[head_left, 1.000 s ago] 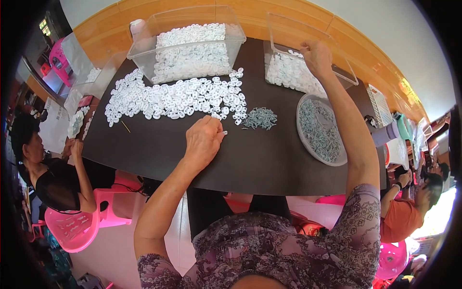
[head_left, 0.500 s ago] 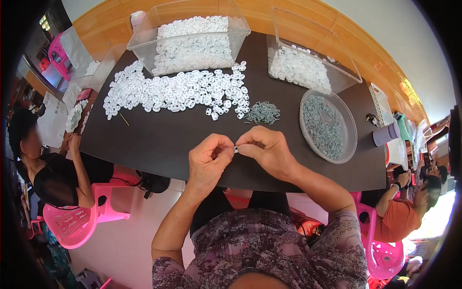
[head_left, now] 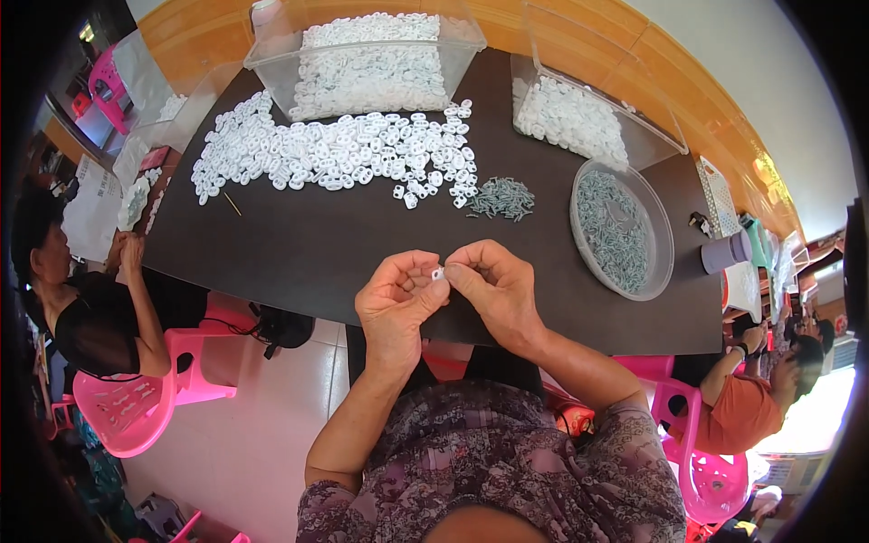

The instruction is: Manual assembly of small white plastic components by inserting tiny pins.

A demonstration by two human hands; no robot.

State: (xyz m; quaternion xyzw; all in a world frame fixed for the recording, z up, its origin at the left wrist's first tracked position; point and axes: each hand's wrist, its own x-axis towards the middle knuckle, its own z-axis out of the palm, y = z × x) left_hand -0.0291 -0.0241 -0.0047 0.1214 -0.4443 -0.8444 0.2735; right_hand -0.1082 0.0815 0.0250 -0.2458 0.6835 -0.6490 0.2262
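Near the table's front edge, my left hand (head_left: 398, 294) pinches a small white plastic piece with a hole (head_left: 438, 273) between thumb and fingers. My right hand (head_left: 496, 291) meets it there, thumb and forefinger closed at the same piece; anything else between those fingertips is too small to make out. Beyond my hands lies a wide spread of similar white pieces (head_left: 344, 149), several showing two holes. To their right sits a little heap of thin grey-green pieces that look like springs (head_left: 503, 198). More of these fill a round clear tub (head_left: 671, 244) at the right.
A large clear bin (head_left: 362, 56) of white pieces stands at the back, and a smaller clear box (head_left: 652, 156) at the back right. A thin yellowish stick (head_left: 233, 203) lies left. A purple-lidded container (head_left: 726, 252) is at the right edge. People sit on both sides.
The white piece has tilted so that its hole shows more plainly. My left fingers have spread a little, and both hands stay together. The view has shifted slightly.
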